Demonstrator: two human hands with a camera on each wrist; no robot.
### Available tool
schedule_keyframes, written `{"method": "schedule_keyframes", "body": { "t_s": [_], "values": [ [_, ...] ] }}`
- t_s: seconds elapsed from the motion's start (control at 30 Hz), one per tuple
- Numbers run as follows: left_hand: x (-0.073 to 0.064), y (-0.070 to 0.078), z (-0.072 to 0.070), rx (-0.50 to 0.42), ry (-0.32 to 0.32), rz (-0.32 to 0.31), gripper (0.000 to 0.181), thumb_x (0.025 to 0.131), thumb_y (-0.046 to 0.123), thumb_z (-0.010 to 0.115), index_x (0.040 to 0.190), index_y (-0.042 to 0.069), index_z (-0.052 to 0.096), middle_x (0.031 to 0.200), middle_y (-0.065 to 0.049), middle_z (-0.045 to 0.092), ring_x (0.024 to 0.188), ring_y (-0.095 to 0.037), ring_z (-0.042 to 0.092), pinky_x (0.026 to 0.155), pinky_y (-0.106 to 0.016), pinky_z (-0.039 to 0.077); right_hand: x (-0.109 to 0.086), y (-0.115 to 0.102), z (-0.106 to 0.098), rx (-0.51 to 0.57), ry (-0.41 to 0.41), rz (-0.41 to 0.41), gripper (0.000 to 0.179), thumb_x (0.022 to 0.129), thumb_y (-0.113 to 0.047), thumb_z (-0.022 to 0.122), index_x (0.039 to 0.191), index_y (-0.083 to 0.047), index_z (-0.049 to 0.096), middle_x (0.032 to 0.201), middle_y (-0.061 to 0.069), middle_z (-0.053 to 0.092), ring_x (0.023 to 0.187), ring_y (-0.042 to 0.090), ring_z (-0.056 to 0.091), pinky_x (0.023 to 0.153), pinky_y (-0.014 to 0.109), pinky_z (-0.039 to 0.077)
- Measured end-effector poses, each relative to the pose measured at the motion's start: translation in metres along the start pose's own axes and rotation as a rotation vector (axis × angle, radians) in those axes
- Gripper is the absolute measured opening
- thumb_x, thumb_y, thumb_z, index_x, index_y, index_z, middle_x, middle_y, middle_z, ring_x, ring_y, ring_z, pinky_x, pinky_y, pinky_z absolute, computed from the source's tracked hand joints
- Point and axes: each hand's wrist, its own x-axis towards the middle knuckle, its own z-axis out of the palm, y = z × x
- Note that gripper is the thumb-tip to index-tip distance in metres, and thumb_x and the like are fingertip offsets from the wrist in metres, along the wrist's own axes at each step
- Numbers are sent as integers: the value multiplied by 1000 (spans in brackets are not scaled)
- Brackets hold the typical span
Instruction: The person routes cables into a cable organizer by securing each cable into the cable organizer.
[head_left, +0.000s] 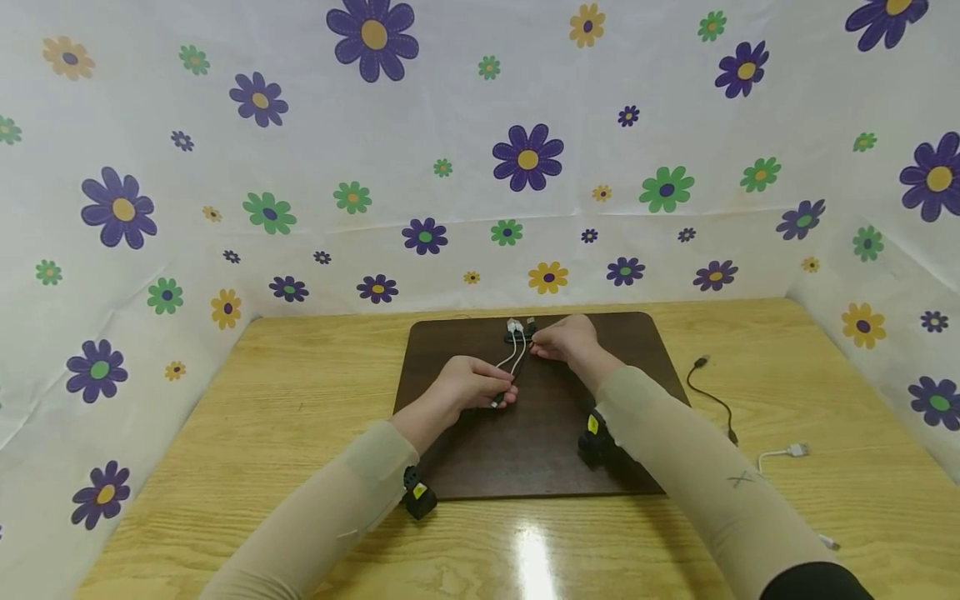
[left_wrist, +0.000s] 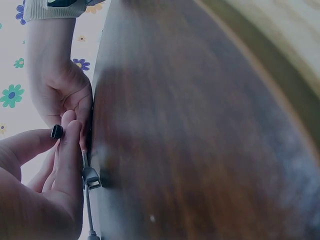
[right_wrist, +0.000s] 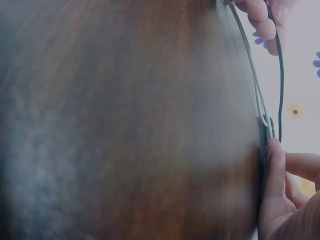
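Observation:
My left hand (head_left: 476, 383) pinches a black USB cable (head_left: 498, 401) near its small plug, above the dark brown board (head_left: 480, 454). In the left wrist view that black plug (left_wrist: 57, 131) pokes out between thumb and fingers. Toward the board's far edge, my right hand (head_left: 566, 339) pinches the same cable's other end, beside a small black holder (head_left: 510, 338). Two white cables (head_left: 517, 326) stand with their USB plugs at this holder and trail toward my left hand. The right wrist view shows the black cable (right_wrist: 281, 85) running between both hands, though the right fingertips partly hide the holder.
Right of the board, a short black cable (head_left: 712, 395) lies on the wooden table (head_left: 315, 450). Nearer me are a white USB plug (head_left: 797, 450) and another white cable end (head_left: 828, 542), partly hidden by my right sleeve. A flowered cloth (head_left: 450, 125) hangs behind the table.

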Motion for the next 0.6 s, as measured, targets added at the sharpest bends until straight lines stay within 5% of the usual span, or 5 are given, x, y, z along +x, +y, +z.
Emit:
{"method": "schedule_keyframes", "body": {
  "t_s": [0.37, 0.6],
  "values": [
    [2, 1, 1, -43, 18, 17, 22, 99, -6, 69, 118, -16, 73, 78, -7, 76, 65, -8, 73, 64, -23, 62, -3, 2, 0, -135, 14, -80, 26, 98, 2, 70, 118, 19, 72, 59, -1, 68, 52, 3, 67, 58, 16, 61],
    [3, -2, 0, -27, 15, 24, 23, 98, -6, 69, 119, -16, 73, 81, -8, 78, 65, -8, 73, 66, -23, 63, -5, 2, -9, -519, 107, -266, 20, 99, -12, 71, 107, 3, 82, 77, 6, 77, 61, 3, 65, 67, 19, 60]
  ]
}}
